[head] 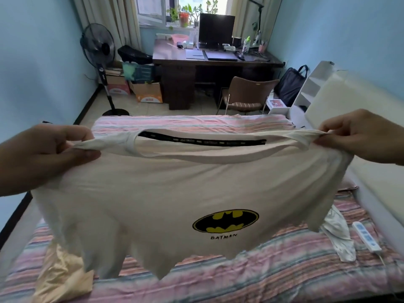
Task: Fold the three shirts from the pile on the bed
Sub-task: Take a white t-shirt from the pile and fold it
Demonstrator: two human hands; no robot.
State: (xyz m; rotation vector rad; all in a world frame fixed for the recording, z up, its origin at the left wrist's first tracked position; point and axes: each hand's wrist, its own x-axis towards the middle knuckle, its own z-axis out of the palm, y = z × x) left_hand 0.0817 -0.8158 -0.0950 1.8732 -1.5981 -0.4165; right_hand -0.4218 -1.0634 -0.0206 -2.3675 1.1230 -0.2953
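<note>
A white Batman shirt (153,193) hangs spread in the air above the bed (262,281), logo facing me and collar at the top. My left hand (48,154) pinches its left shoulder and my right hand (358,136) pinches its right shoulder. A pale yellow garment (63,274) lies crumpled on the bed at the lower left, partly hidden behind the shirt. Another white garment (338,237) lies at the right on the striped sheet.
A white power strip (367,237) lies on the bed's right side beside a white headboard (371,119). Beyond the bed stand a brown chair (247,95), a dark desk (196,62) with a monitor, a standing fan (98,47) and cardboard boxes (146,92).
</note>
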